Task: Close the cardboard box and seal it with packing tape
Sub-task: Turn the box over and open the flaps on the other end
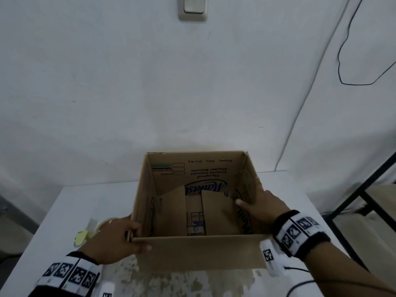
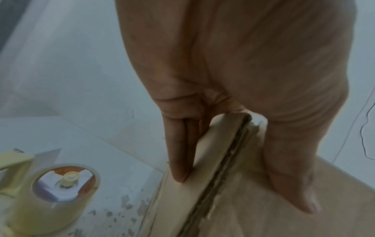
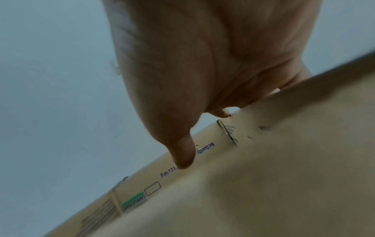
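A brown cardboard box (image 1: 197, 251) stands open on the white table (image 1: 81, 202), its top flaps upright. Inside, the loose bottom flaps (image 1: 171, 211) are partly raised. My left hand (image 1: 137, 237) grips the near left corner of the box. In the left wrist view its fingers (image 2: 178, 160) lie on the outside and the thumb on the near wall, pinching the cardboard edge (image 2: 219, 168). My right hand (image 1: 255, 198) holds the right wall, thumb inside, fingers outside. A yellow tape dispenser (image 2: 61, 192) sits on the table left of the box, half hidden behind my left hand in the head view.
The table's paint is worn (image 1: 182, 281) in front of the box. A white wall rises close behind, with a light switch (image 1: 192, 7) and a hanging black cable (image 1: 340, 61). A black metal frame (image 1: 362, 189) stands at the right.
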